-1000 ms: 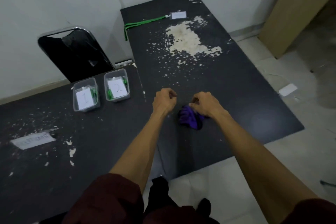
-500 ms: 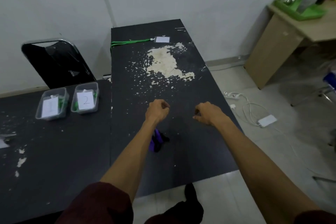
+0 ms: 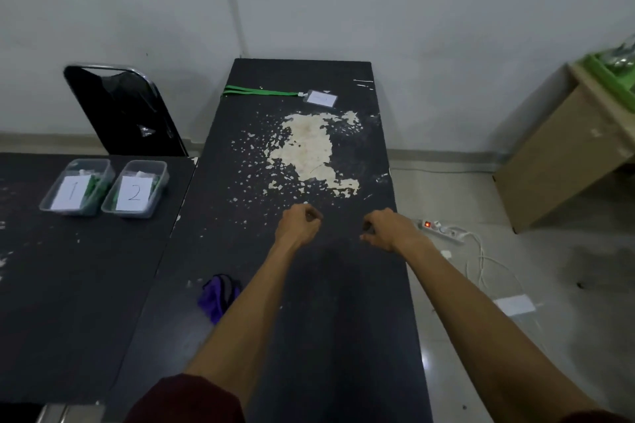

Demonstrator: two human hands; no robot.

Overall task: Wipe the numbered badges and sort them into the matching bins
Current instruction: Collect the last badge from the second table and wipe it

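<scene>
A badge (image 3: 321, 98) in a clear holder with a green lanyard (image 3: 257, 91) lies at the far end of the long black table (image 3: 343, 319). Two clear bins stand on the left table: bin 1 (image 3: 77, 186) and bin 2 (image 3: 135, 189), each with a paper number label and green lanyards inside. A purple cloth (image 3: 217, 295) lies bunched on the table beside my left forearm. My left hand (image 3: 300, 225) and my right hand (image 3: 386, 228) hover over the table's middle, both with fingers curled and nothing in them, well short of the badge.
A black folding chair (image 3: 123, 110) stands against the wall behind the left table (image 3: 68, 285). A power strip (image 3: 441, 228) with white cables lies on the floor to the right. A wooden cabinet (image 3: 563, 151) with a green tray stands at the far right.
My right hand has let go of the purple cloth, which now lies nearer me on the left. Both hands have moved forward toward the far badge as the view lifted.
</scene>
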